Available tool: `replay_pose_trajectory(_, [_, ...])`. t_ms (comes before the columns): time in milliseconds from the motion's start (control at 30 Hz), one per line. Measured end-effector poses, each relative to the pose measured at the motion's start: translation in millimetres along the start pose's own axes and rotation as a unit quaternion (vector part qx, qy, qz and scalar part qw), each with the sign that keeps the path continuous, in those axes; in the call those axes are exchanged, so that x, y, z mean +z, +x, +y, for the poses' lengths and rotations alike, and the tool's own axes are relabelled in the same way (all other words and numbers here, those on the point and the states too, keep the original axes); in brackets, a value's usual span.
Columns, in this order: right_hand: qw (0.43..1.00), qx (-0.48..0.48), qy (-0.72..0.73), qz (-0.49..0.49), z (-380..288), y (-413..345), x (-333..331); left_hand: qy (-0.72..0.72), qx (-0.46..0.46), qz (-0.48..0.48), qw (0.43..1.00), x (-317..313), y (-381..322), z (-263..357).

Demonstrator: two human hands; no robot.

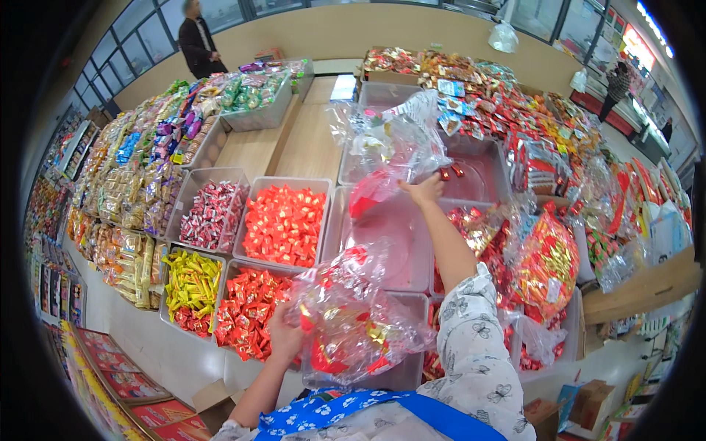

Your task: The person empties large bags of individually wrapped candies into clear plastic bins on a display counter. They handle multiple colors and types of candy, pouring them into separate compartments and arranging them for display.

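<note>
My left hand [285, 334] grips the left side of a clear plastic bag [353, 325] with red and gold print, which lies crumpled over a plastic bin close to my body. Farther out, my right hand [426, 190] is stretched over the bins, beside a bundle of clear plastic bags [391, 138]; whether its fingers hold the plastic is hard to tell. Beneath that arm is a translucent bin [386, 248] with a pinkish bottom. A few red wrapped candies [452, 171] lie just right of the right hand, in another bin [480, 165].
Bins of orange-red candies [284, 226], pink-and-white candies [212, 215], yellow packets [193, 281] and red candies [251, 308] stand at left. A large red-gold bag [546, 264] and a cardboard flap [640, 286] are at right. One person [198, 44] stands beyond the display.
</note>
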State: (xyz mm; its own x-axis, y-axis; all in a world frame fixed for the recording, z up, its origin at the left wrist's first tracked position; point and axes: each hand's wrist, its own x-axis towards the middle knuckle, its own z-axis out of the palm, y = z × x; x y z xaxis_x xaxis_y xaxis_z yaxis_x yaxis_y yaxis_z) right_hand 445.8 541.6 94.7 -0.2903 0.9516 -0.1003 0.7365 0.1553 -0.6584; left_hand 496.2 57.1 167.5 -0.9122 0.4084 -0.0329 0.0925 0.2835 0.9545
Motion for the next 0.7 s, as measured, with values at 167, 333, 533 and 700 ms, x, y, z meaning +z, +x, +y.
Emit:
replay_pose_trajectory(167, [0.981, 0.15, 0.118, 0.035, 19.6, 82.1, 29.6, 0.105, 0.031, 0.155, 0.982, -69.4, -6.5, 0.8])
replay_pose_trajectory(333, [0.954, 0.136, 0.268, 0.02, 27.5, 144.8, 42.8, -0.153, -0.121, 0.251, 0.948, -105.2, -32.6, 7.7])
replay_pose_trajectory(533, [0.893, 0.039, 0.448, 0.017, -8.5, 150.6, 55.8, -0.131, -0.067, 0.282, 0.948, -122.2, -53.5, -28.1])
replay_pose_trajectory(700, [0.91, -0.017, 0.414, -0.025, -30.3, 124.7, 48.9, -0.124, -0.07, 0.265, 0.954, -104.0, -42.8, -8.1])
